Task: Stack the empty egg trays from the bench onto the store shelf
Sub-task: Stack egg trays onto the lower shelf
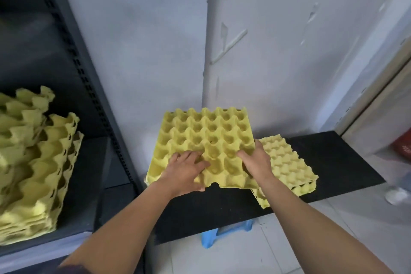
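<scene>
I see one yellow tray (206,131) held in both hands over the left end of the bench (333,162). It is square, with rows of deep round cups and little pointy bumps between them. It looks like soft, rough pressed paper. It has a small notch in the near edge. The tray is tipped, with the far side higher, close to the wall (144,51).

The left hand (185,171) grips the near left part. Its fingers are spread over the cups and its thumb is curled at the near edge. The right hand (255,162) grips the near right part, with fingers in the cups and the thumb at the side edge. Both arms are bare.

Just beside the right hand, a small pile (287,162) of paler trays lies on the bench, bumps up. The held tray and the right arm hide part of it, so I cannot count it.

The bench top is flat, black and a bit fuzzy. A blue plastic stool (222,233) peeks out from under it.

On the left, a big pile (33,162) of yellow trays sits on the dark metal shelf (89,184). It is messy and cut off by the picture edge. The shelf post (73,62) has rows of little slots.

A pale pipe (213,29) runs up the wall. At the far right, a red thing (402,144) is too blurry to name.
</scene>
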A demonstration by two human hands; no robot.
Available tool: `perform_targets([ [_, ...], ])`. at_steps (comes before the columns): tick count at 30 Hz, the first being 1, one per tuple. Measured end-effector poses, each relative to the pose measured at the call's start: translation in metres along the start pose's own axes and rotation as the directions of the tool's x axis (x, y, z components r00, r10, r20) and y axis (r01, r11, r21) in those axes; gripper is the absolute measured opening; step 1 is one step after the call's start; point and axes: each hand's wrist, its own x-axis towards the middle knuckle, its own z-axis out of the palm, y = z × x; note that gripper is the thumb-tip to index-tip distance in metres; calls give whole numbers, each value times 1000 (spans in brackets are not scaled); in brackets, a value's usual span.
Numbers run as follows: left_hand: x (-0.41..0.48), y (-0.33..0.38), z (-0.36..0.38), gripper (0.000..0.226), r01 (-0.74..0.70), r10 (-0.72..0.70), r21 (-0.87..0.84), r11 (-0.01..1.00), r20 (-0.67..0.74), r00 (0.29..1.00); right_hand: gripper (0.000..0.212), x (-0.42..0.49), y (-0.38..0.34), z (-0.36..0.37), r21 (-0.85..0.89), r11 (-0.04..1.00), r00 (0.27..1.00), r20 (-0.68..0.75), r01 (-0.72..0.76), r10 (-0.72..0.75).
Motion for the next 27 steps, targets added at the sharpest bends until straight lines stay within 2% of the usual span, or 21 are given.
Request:
perform_targets([
  [5,-56,27,-41,67,37,-23,117,992,-122,992,61,-54,-19,-26,83,993,997,-7,81,-80],
  [13,-172,58,-100,66,201,-156,202,959,-217,964,61,-150,-64,-40,132,965,967,86,227,-240],
  [16,-217,50,-111,68,276,-233,194,941,-217,948,60,-183,-87,-26,159,940,936,138,302,-324],
  [20,-278,33,-122,68,354,-304,204,913,-242,921,74,-223,-116,4,175,920,900,209,349,-382],
  [27,-386,-31,-132,64,491,-426,195,849,-296,855,83,-302,-183,84,228,858,811,284,460,-511],
])
